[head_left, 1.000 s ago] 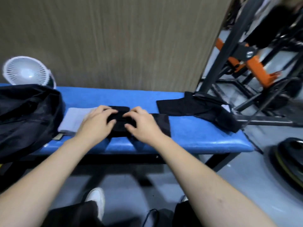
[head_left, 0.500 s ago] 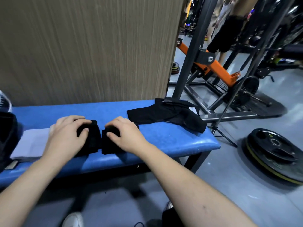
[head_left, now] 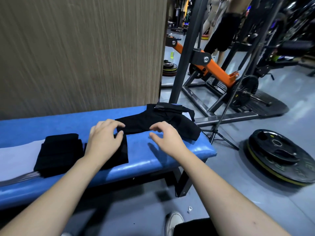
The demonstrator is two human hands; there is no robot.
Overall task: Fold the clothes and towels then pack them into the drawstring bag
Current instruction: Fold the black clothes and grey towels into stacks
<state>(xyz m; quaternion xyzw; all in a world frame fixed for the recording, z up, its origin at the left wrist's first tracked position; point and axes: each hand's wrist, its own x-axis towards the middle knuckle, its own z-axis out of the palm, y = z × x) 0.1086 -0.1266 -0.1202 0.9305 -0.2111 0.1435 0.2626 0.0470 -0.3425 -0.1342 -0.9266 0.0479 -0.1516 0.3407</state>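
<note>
The unfolded black fabric garment (head_left: 158, 122) lay crumpled at the far right end of the blue padded bench (head_left: 170, 157), one part of it trailing off the bench's right edge. We judged it light, limp and soft, likely to sag and slide on the smooth vinyl, so we would take it by a hem or corner at each side and spread it flat before folding. Our left hand (head_left: 104, 139) was at its near left corner, thumb and fingers curled as if pinching the cloth; whether they had truly closed on it we cannot tell. Our right hand (head_left: 166, 137) hovered just above the garment's near edge, fingers spread apart and bent, holding nothing. Left of the left hand sat a folded black cloth bundle (head_left: 58, 153) on a pale grey towel (head_left: 15, 157), with another flat black piece (head_left: 121, 153) partly under our wrist. The bare blue strip near the right hand gave room to fold, but the bench was narrow and its rounded right end close. A brown wood-grain wall panel (head_left: 76, 48) stood behind, a black weight plate (head_left: 279, 154) on the floor to the right
</note>
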